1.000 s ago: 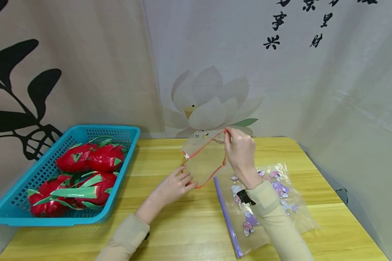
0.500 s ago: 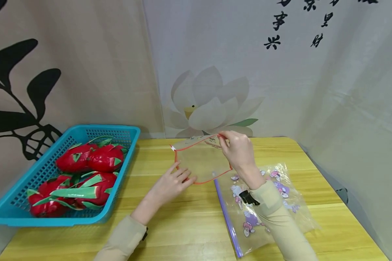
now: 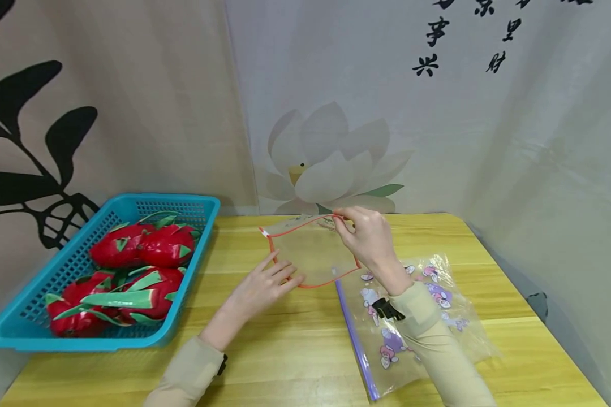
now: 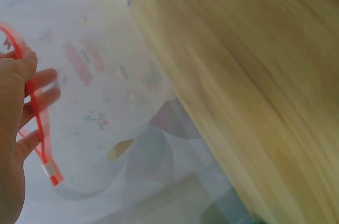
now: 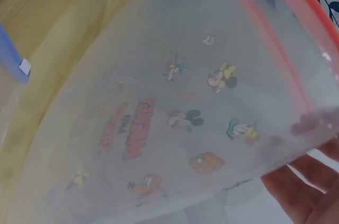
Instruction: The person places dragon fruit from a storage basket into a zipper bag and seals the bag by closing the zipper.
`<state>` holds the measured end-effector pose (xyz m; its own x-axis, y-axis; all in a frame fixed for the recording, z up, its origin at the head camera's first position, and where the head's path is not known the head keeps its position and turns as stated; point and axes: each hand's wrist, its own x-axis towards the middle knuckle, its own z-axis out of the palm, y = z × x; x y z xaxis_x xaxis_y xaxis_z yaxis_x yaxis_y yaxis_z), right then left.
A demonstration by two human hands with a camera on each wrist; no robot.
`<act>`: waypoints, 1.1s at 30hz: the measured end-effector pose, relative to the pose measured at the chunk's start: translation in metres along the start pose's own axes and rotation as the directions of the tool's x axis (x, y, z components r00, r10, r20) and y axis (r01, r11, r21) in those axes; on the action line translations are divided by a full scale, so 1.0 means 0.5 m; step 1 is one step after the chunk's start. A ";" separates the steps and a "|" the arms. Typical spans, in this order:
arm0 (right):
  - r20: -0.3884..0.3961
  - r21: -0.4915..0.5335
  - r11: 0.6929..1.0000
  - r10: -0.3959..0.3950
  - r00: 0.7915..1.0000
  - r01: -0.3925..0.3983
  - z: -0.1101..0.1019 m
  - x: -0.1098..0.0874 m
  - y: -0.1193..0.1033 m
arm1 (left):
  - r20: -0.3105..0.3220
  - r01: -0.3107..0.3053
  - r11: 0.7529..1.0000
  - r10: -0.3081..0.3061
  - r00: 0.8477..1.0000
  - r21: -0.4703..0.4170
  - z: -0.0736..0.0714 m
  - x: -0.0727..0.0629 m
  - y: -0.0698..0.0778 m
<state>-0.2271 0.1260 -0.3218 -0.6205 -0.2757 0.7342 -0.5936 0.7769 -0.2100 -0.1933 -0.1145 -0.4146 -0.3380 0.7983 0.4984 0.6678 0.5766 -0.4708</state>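
A clear zip bag [image 3: 313, 254] with a red seal edge is held up over the table, its mouth spread wide toward me. Cartoon figures are printed on its film [image 5: 185, 121], and a small white slider [image 4: 50, 169] sits at one end of the red strip. My left hand [image 3: 262, 288] grips the left side of the mouth, the red strip passing between thumb and fingers in the left wrist view. With thumb and forefinger, my right hand [image 3: 369, 237] pinches the upper right rim. Part of the right hand is hidden behind the film in the right wrist view.
A larger clear bag with a purple zip edge [image 3: 353, 333] and purple cartoon prints lies flat under my right forearm. On the left, a blue basket [image 3: 170, 316] holds several red dragon fruits [image 3: 114, 249] with green tips. A printed curtain hangs behind the wooden table [image 3: 270, 362].
The zip bag has tilted down and its mouth has spread wider, the slider end swinging left. My right hand has come slightly left and down; the left hand has shifted slightly left.
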 end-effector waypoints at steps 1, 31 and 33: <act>0.000 0.001 1.000 0.000 1.000 0.000 0.001 0.001 -0.001 | 0.004 0.004 1.000 -0.004 1.000 -0.004 -0.004 0.000 -0.001; 0.005 0.007 1.000 0.008 1.000 -0.008 0.001 0.004 0.000 | 0.266 0.364 0.929 -0.335 0.904 -0.065 -0.204 -0.061 -0.232; 0.008 0.008 1.000 0.007 1.000 -0.007 0.001 0.004 0.000 | 0.381 0.425 0.904 -0.379 0.844 -0.043 -0.203 -0.074 -0.261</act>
<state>-0.2287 0.1250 -0.3206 -0.6285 -0.2745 0.7278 -0.5935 0.7740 -0.2206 -0.2008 -0.2369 -0.2976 -0.7903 0.5214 0.3217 0.4888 0.8532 -0.1821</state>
